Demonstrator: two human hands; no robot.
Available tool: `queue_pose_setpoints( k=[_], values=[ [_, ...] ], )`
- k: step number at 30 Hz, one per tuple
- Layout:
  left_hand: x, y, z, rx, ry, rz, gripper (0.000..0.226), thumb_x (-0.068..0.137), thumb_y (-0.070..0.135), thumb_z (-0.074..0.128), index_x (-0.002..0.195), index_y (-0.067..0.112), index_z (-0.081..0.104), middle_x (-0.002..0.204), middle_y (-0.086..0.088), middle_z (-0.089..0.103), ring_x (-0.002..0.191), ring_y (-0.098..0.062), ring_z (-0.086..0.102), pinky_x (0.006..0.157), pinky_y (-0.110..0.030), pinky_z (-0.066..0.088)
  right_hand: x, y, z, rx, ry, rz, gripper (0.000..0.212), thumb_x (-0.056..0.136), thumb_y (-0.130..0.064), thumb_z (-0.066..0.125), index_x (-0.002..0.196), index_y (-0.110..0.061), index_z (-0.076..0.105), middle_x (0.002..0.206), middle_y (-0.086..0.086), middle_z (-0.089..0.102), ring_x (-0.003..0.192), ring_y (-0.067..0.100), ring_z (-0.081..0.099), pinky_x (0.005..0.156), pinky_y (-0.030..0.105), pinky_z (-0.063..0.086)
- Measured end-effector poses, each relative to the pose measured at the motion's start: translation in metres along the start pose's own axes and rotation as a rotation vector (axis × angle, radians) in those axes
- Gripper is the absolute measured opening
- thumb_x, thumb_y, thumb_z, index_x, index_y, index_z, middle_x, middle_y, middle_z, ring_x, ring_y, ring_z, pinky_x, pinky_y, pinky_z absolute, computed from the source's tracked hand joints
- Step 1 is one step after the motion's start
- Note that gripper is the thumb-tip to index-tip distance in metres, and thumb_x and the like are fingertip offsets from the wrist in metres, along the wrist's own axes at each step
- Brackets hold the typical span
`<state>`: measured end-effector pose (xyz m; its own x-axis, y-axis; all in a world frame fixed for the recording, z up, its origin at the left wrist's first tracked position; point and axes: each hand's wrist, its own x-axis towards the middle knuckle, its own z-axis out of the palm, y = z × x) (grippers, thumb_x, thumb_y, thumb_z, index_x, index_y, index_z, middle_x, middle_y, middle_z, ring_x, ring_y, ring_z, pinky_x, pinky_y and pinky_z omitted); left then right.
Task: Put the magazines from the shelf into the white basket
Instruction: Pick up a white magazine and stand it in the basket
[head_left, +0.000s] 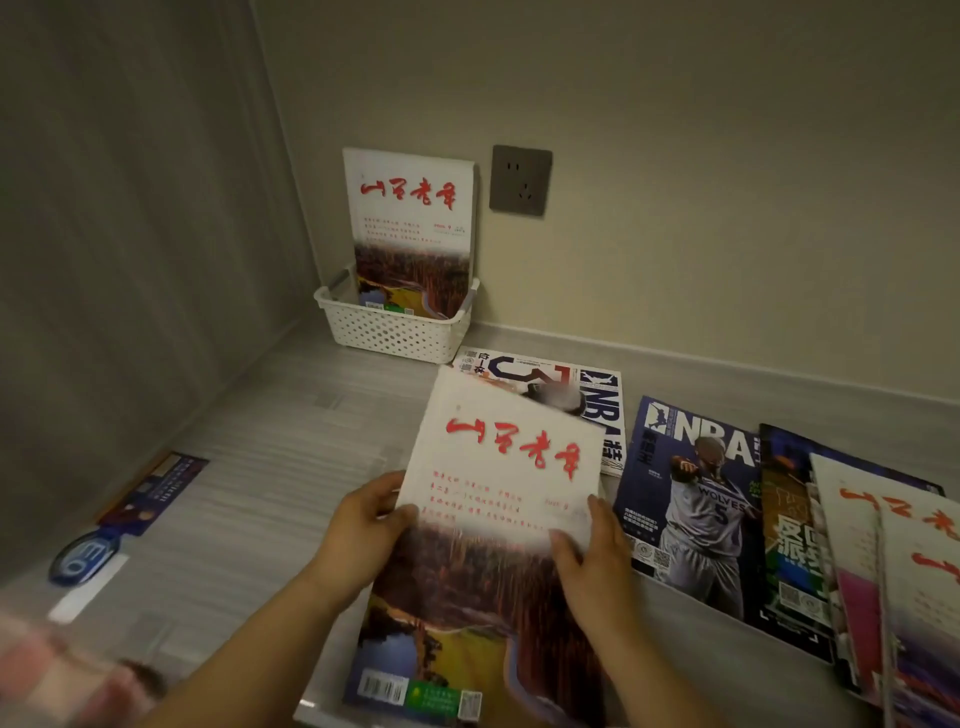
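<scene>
Head view: left hand (363, 525) grips the left edge of a white-covered magazine (498, 519), right hand (592, 551) its right edge, fingers closed on it. Its long axis points toward the white basket (395, 332) at the shelf's (249, 467) rear left corner, one magazine already upright inside.

Pale grey wood-grain shelf (291, 467) carrying a white perforated plastic basket (395, 332) in the back corner, overlapping glossy magazines (696, 514) fanned along the right, a blue paper leaflet (156, 488) and a blue oval sticker (83, 558) at left.
</scene>
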<state>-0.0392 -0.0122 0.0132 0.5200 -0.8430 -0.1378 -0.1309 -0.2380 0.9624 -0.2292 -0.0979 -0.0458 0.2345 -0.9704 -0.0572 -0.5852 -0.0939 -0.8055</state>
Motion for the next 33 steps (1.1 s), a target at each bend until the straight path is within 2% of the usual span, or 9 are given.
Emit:
queue_pose_setpoints(
  k=[4,8,13,17,22,26,29,31,33],
  values=[
    [0.008,0.012,-0.032,-0.045,0.034,0.085,0.028,0.088,0.001,0.046,0.101,0.024,0.055,0.089,0.005,0.064,0.081,-0.006,0.060,0.061,-0.014,0.049,0.027,-0.027,-0.002,0.617,-0.071,0.228,0.062,0.086,-0.015,0.055,0.140,-0.019,0.023,0.138,0.011,0.046,0.120,0.028,0.047,0.098,0.040,0.036],
    [0.029,0.021,-0.060,-0.046,0.020,0.128,0.028,0.090,0.004,0.044,0.098,0.029,0.054,0.085,0.015,0.063,0.073,0.003,0.061,0.054,-0.008,0.050,0.061,-0.060,-0.008,0.858,-0.218,0.206,0.039,0.087,-0.008,0.051,0.124,-0.019,0.048,0.109,0.003,0.065,0.095,0.019,0.062,0.074,0.033,0.050],
    [0.063,0.022,-0.090,-0.086,-0.010,0.095,0.024,0.090,0.007,0.044,0.099,0.026,0.054,0.087,0.015,0.063,0.077,0.000,0.061,0.056,-0.009,0.051,0.085,-0.112,0.005,0.886,-0.230,0.117,0.025,0.087,-0.002,0.050,0.092,-0.024,0.061,0.089,-0.004,0.067,0.085,0.016,0.063,0.068,0.032,0.050],
    [0.101,0.017,-0.116,-0.140,-0.055,0.040,0.021,0.089,0.011,0.047,0.087,0.030,0.056,0.086,0.010,0.066,0.079,-0.007,0.063,0.062,-0.019,0.051,0.107,-0.156,0.021,0.854,-0.127,0.042,0.022,0.087,-0.003,0.050,0.086,-0.022,0.061,0.087,-0.002,0.066,0.079,0.014,0.063,0.067,0.031,0.051],
    [0.153,0.006,-0.140,-0.077,-0.024,0.023,0.028,0.084,-0.001,0.053,0.073,0.024,0.060,0.056,0.011,0.070,0.067,-0.007,0.063,0.056,-0.015,0.051,0.155,-0.208,0.033,0.874,-0.037,-0.083,0.018,0.086,-0.001,0.049,0.092,-0.013,0.060,0.073,-0.009,0.071,0.058,0.004,0.067,0.056,0.023,0.057],
    [0.200,0.015,-0.153,0.012,0.090,0.075,0.027,0.082,-0.004,0.055,0.066,0.018,0.060,0.062,0.001,0.064,0.069,-0.020,0.058,0.059,-0.018,0.045,0.193,-0.249,0.039,0.806,-0.054,-0.179,0.018,0.085,-0.002,0.052,0.088,-0.017,0.062,0.088,0.001,0.065,0.063,0.006,0.067,0.058,0.019,0.057],
    [0.249,0.038,-0.161,0.062,0.178,0.195,0.013,0.081,-0.007,0.055,0.088,-0.005,0.066,0.087,-0.016,0.066,0.072,-0.016,0.056,0.053,-0.010,0.044,0.219,-0.276,0.038,0.658,-0.006,-0.243,0.020,0.084,-0.004,0.055,0.101,-0.014,0.060,0.097,0.001,0.062,0.073,0.008,0.062,0.061,0.017,0.055],
    [0.283,0.058,-0.163,0.075,0.209,0.257,0.019,0.080,-0.006,0.056,0.097,-0.008,0.065,0.091,-0.015,0.063,0.067,-0.009,0.057,0.047,-0.003,0.040,0.235,-0.292,0.038,0.558,0.024,-0.269,0.027,0.083,-0.001,0.056,0.109,-0.007,0.059,0.101,0.001,0.060,0.079,0.012,0.061,0.069,0.022,0.052],
    [0.314,0.073,-0.162,0.066,0.242,0.285,0.019,0.080,-0.004,0.058,0.097,-0.007,0.065,0.087,-0.012,0.062,0.074,-0.014,0.056,0.044,-0.001,0.037,0.252,-0.303,0.044,0.527,0.060,-0.276,0.031,0.084,0.001,0.055,0.115,-0.001,0.057,0.103,0.002,0.057,0.089,0.018,0.058,0.079,0.031,0.047]
  ],
)
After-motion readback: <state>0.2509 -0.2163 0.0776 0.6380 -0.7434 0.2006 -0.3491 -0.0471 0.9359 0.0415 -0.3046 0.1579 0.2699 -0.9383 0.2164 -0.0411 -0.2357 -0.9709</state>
